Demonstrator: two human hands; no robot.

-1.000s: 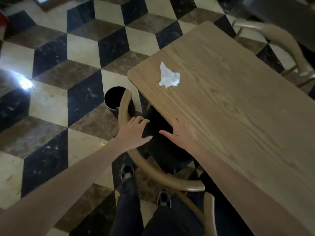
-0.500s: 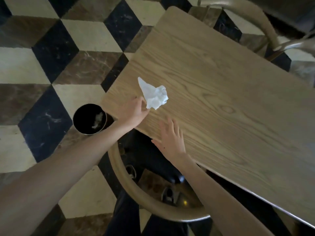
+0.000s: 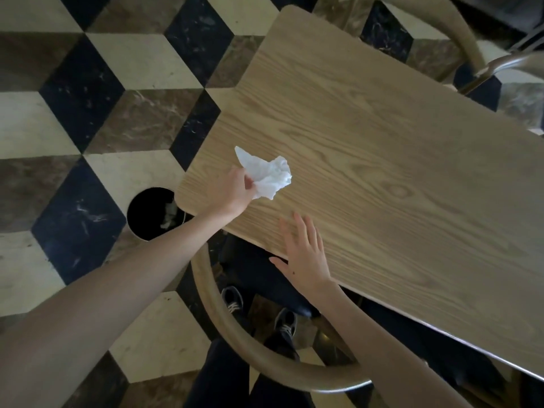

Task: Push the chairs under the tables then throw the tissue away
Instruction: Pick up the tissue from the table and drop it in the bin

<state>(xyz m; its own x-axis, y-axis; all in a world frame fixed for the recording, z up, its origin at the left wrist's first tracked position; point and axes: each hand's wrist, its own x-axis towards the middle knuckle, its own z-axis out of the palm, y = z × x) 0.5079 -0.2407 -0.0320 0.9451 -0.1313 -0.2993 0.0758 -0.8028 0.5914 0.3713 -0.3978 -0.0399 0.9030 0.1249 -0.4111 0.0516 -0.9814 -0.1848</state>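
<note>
Binning step in hand: black bin (image 3: pixel 150 213) on floor at left, just off surface (image 3: pixel 382 172) corner. Left hand (image 3: pixel 232 191) fingers pinch tissue (image 3: pixel 269 176) on surface. Right hand (image 3: pixel 306 254) flat, fingers spread. Next, I'd judge: lift, carry left, drop.

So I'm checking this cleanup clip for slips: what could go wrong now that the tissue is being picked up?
1. The left hand pinches only one edge of the crumpled tissue, so it may slip free on the way.
2. The bin sits partly under the table corner, so a drop could hit the edge and miss.
3. The right hand is open over the table edge, not helping.
</note>
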